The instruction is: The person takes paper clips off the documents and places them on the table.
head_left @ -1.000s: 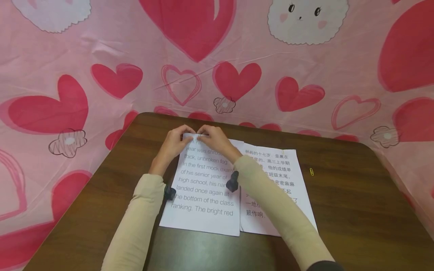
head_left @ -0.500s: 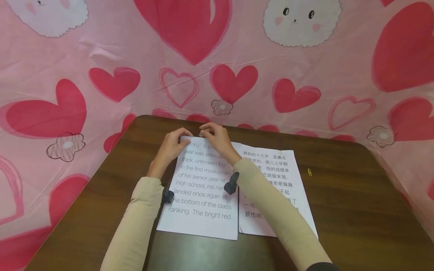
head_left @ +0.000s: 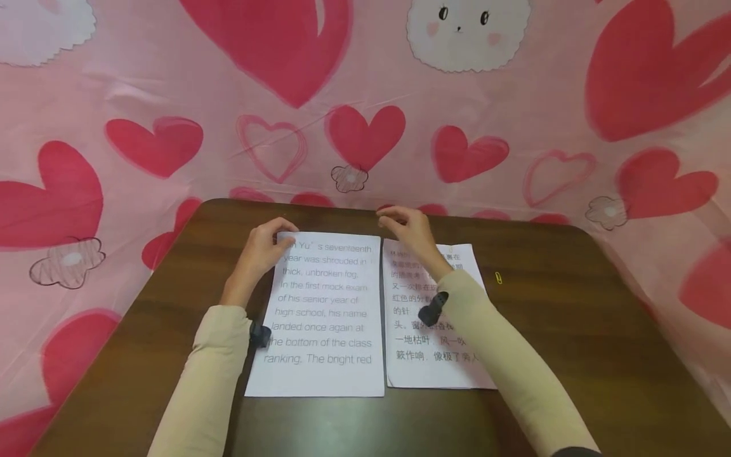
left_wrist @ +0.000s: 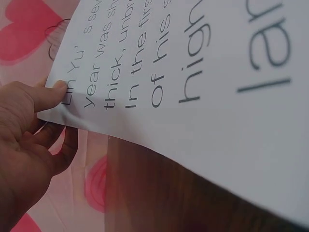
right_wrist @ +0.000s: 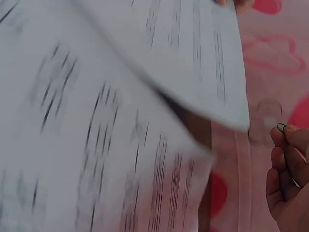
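My left hand (head_left: 259, 252) pinches the far left corner of a stack of white paper printed in English (head_left: 320, 317). In the left wrist view its thumb lies on top of the sheet (left_wrist: 193, 135) and the fingers are underneath. My right hand (head_left: 412, 233) is above the far edge of a second stack, printed in Chinese (head_left: 428, 374). Between its thumb and index finger it pinches a small green paper clip (right_wrist: 281, 127), seen in the right wrist view; the clip is too small to make out in the head view.
A yellow paper clip (head_left: 499, 278) lies on the brown table (head_left: 548, 330), right of the Chinese pages. Another yellow clip (head_left: 450, 249) sits on their top edge. A pink cloth with hearts (head_left: 365, 82) hangs behind the table.
My right hand has come away from the English pages' top edge and moved right, holding the green paper clip. My left hand keeps to the corner. The head view has shifted slightly.
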`<action>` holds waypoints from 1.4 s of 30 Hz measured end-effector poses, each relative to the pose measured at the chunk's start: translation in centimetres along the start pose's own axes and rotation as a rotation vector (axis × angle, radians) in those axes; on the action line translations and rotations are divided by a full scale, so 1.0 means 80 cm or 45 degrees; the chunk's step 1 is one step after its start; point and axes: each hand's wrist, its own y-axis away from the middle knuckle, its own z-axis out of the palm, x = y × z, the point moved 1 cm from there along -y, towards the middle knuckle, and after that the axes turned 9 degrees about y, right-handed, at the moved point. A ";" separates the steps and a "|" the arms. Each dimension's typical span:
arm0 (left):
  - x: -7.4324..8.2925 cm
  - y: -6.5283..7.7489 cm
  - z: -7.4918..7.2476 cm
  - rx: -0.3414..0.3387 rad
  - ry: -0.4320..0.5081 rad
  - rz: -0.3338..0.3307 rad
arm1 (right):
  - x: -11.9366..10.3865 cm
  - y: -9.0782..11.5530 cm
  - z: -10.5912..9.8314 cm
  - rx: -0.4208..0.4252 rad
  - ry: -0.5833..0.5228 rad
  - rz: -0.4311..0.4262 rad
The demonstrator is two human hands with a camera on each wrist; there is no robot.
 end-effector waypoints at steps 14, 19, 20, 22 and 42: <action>-0.014 -0.004 -0.017 0.004 -0.037 -0.020 | 0.131 0.071 -0.160 0.010 0.393 0.250; -0.020 -0.003 -0.024 0.009 -0.067 -0.024 | 0.156 0.096 -0.193 -0.144 0.494 0.307; -0.021 -0.002 -0.026 0.010 -0.070 -0.026 | 0.160 0.099 -0.197 -0.172 0.521 0.308; -0.024 0.000 -0.030 0.015 -0.073 -0.030 | 0.166 0.104 -0.200 -0.224 0.581 0.302; -0.034 0.004 -0.042 0.001 -0.052 -0.089 | 0.161 0.111 -0.193 -0.258 0.667 0.173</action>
